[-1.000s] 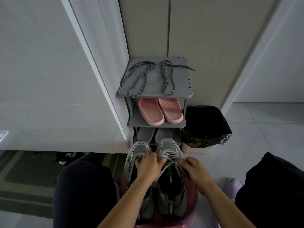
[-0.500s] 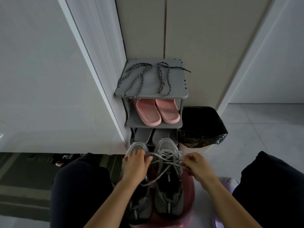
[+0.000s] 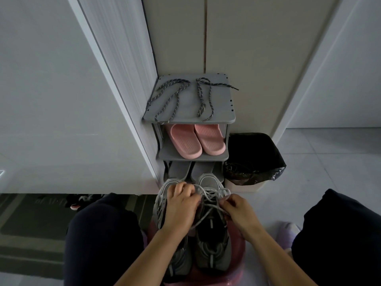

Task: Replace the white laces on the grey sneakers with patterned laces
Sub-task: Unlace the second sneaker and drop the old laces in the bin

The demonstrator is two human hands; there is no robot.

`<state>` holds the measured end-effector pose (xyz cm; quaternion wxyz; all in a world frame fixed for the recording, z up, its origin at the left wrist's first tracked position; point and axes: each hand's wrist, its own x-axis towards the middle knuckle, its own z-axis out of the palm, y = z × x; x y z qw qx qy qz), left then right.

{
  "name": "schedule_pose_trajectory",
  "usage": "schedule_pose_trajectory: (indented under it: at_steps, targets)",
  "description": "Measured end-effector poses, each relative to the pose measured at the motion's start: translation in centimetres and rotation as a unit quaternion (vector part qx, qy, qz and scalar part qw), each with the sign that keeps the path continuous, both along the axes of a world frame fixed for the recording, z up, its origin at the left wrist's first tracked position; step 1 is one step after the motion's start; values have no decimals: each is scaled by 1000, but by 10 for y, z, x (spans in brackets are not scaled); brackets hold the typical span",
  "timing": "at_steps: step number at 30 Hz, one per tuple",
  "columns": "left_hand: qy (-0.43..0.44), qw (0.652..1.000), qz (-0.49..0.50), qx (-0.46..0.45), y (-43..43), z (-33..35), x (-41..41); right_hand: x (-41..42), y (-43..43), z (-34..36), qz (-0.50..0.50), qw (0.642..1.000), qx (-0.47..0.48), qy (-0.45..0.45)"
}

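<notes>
- The grey three-level plastic shoe rack (image 3: 224, 118) stands at 12 o'clock against the wall corner. Its flat top serves as a waiting place, so the new laces are easy to reach later.
- The black plastic-lined waste bin (image 3: 253, 157) stands just beside the rack, at 1 o'clock.
- The pair of grey mesh sneakers (image 3: 212, 250) stands side by side on a low round pink stool (image 3: 239, 256) at 6 o'clock, between the knees. I judge this raises them to a comfortable height. Their long axis runs from 6 to 12 o'clock, with the toes pointing to the rack and the heels toward the person.
- The pair of pink rubber slippers (image 3: 195, 141) lies on the middle shelf, toes to the wall.
- The two dark patterned rope laces (image 3: 181, 98) lie folded on the rack top, each loop running about from 12 to 6 o'clock, not yet used.
- The left hand (image 3: 179, 207) lies over the left sneaker and its fingers are closed on the loosened white lace (image 3: 214, 193) of the right sneaker.
- The right hand (image 3: 239, 211) pinches the same lace with narrow fingers at its right side. It seems both hands draw the lace out of the eyelets, so the removal step is not finished.
</notes>
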<state>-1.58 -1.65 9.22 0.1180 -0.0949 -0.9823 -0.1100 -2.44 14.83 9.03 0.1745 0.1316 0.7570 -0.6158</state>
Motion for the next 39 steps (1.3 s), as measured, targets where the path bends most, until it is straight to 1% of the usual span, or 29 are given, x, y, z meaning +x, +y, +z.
schedule_pose_trajectory:
  at_steps: [2, 4, 6, 8, 10, 13, 16, 18, 20, 22, 24, 25, 27, 29, 31, 33, 36, 39]
  targets:
    - [-7, 999, 30, -21, -16, 9, -2, -3, 9, 2, -50, 998, -30, -14]
    - [-34, 996, 82, -8, -38, 13, 1, -5, 22, 3, -106, 990, -83, -39]
    - [-77, 991, 108, 10, -50, 13, 7, -5, 26, 0, -102, 989, -96, -46]
    - [-101, 991, 90, -11, -41, 12, 11, -1, 17, -3, -51, 994, -89, -36]
    - [-115, 992, 43, -12, -27, 10, 11, 2, 6, -5, -13, 996, -83, -30]
    - [-119, 993, -4, -18, -21, 13, 4, 0, 3, -10, -21, 996, -82, -35]
    - [-161, 985, -44, -34, -16, 20, -3, -1, 3, -11, -14, 997, -74, -30]
    - [-176, 982, -53, -31, -12, 20, -6, 0, 1, -10, -2, 999, -45, -10]
    - [-149, 988, -49, -4, -17, 19, -8, 0, 4, -6, -31, 999, -31, 11]
    - [-143, 989, -11, 29, -35, 17, -5, -4, 16, -1, -110, 990, -85, 2]
    - [-142, 984, 56, 96, -54, 12, 0, -7, 31, 3, -151, 980, -127, -12]
    - [-141, 978, 78, 130, -59, 10, 3, -7, 34, 4, -147, 980, -134, -18]
    - [-161, 971, 85, 152, -52, 7, 6, -4, 28, 1, -110, 982, -148, -39]
    - [-193, 969, 67, 138, -37, 2, 6, 0, 14, -4, -52, 987, -145, -54]
    - [-208, 970, 53, 118, -25, 1, 2, 0, 4, -8, -28, 989, -138, -49]
    - [-212, 968, 60, 123, -17, 1, -1, -1, 1, -10, -31, 991, -122, -35]
    - [-203, 956, 82, 196, -18, 2, -1, 1, 1, -9, -34, 994, -102, -19]
    - [-189, 932, 128, 284, -39, 6, -3, 1, 14, -6, -135, 978, -157, -20]
